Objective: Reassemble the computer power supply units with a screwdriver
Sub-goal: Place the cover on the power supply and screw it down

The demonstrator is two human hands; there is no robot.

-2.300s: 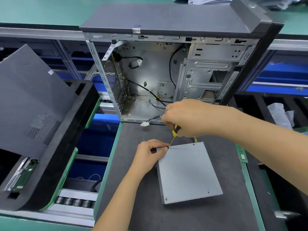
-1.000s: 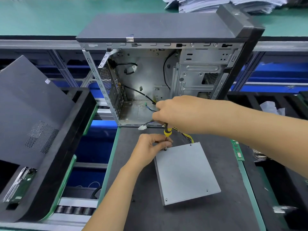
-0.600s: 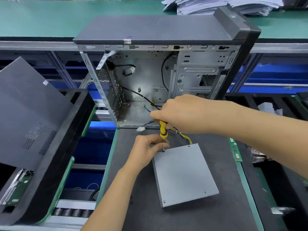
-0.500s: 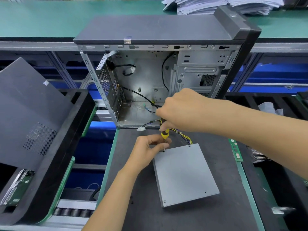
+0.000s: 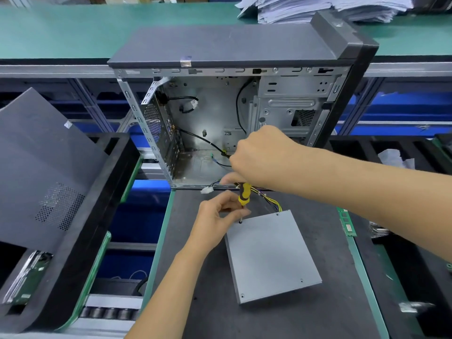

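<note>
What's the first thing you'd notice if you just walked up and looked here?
Two hands working at the far left corner of a flat grey power supply: the right hand grips a yellow-handled screwdriver, and the left hand steadies its tip. Behind them stands a big open computer case, nearly empty inside.

Power supply unit (image 5: 271, 255): matt grey sheet metal, smooth lid. Screwdriver (image 5: 244, 193): glossy yellow-and-black plastic handle, thin bare metal shaft. Mat (image 5: 318, 314) under the unit: dark grey, matt, faintly grainy. Computer case (image 5: 227, 45): matt black top panel; inside, bare dull-silver steel, perforated on the left wall. Far right, paper stack (image 5: 318, 8), white. Left, side panel (image 5: 44, 155): matt dark grey.
</note>
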